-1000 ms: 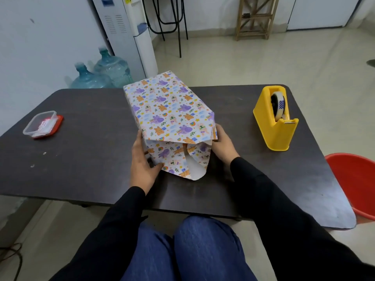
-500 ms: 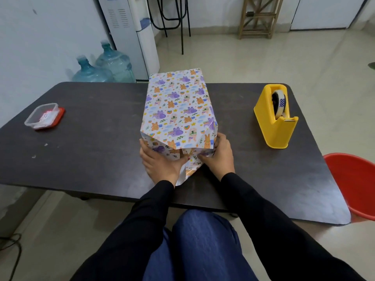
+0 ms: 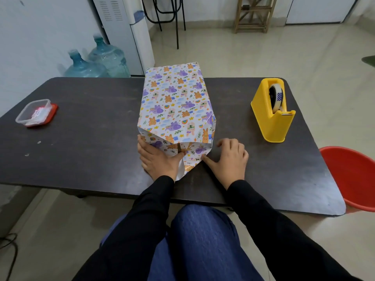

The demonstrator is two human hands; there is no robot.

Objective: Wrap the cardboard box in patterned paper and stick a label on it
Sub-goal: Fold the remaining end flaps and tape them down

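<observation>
Head view: cardboard box (image 3: 174, 102) in glossy animal-print paper is lying mid-table on the dark table (image 3: 91, 122), left hand (image 3: 157, 161) pressing its near flaps with straight fingers. Right hand (image 3: 229, 161) is resting loose-fingered on the tabletop, thumb touching the flap's edge. Yellow plastic tape dispenser (image 3: 272, 120), roll marking unreadable, is sitting well right; clear tub (image 3: 35, 112) well left.

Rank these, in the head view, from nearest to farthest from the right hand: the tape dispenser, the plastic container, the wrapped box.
1. Wrapped box, just left of the right hand.
2. Tape dispenser, to the right, farther back.
3. Plastic container, far left.
</observation>
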